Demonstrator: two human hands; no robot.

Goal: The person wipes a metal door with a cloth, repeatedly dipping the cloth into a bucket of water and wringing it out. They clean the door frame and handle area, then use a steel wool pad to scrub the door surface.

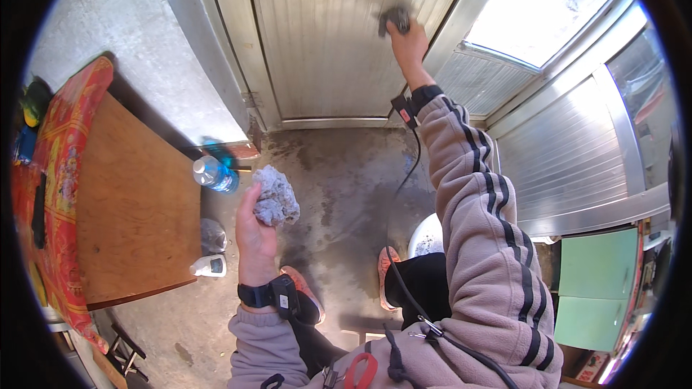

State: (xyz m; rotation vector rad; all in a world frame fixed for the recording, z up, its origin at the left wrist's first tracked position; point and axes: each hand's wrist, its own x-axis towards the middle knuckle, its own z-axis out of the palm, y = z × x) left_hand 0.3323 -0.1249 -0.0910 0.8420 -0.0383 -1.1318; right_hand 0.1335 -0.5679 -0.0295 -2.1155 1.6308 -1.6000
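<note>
My left hand (257, 235) holds a crumpled grey-blue cloth (275, 196) above the concrete floor. Stretched far forward, my right hand (409, 46) grips a dark grey scouring pad or rag (396, 20), blurred, against the ribbed metal door panel (335, 59). Both wrists wear black straps with small boxes, and a black cable runs from the right one. A white basin (428, 236) with dark specks stands on the floor, partly hidden by my right sleeve and leg.
On the left, a wooden table (140, 205) has a red patterned cloth (67, 162). Beside it stand a bottle with blue liquid (215, 174) and a white bottle (209, 266). A pale green cabinet (594, 267) is at the right, below metal-framed panels (573, 156).
</note>
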